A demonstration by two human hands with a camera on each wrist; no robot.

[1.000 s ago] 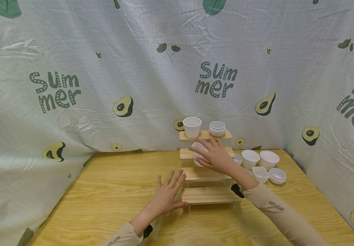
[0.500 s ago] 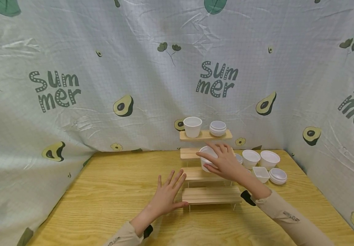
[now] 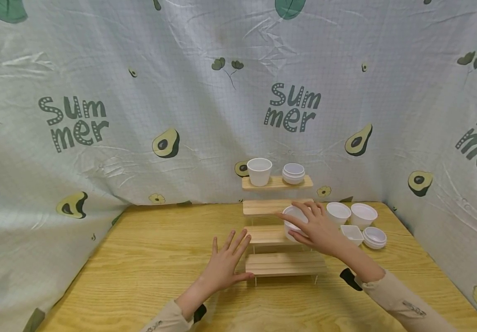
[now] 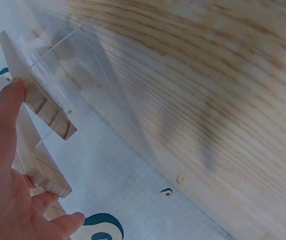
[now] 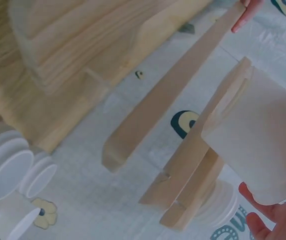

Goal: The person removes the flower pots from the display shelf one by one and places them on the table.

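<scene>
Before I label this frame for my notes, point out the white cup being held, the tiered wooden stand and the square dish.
white cup [image 3: 293, 220], head view, its side wall.
tiered wooden stand [image 3: 281, 263], head view, lowest step.
square dish [image 3: 352, 234], head view, its rim.

the cup in the right hand is plain white, as are the cup and ribbed bowl on the top shelf. the stepped shelf is pale natural wood with clear supports. the table shows yellow-brown wood grain. the backdrop cloth is pale mint with a fine grid, green avocados, leaves and grey-green "summer" lettering. both sleeves are beige.
</scene>
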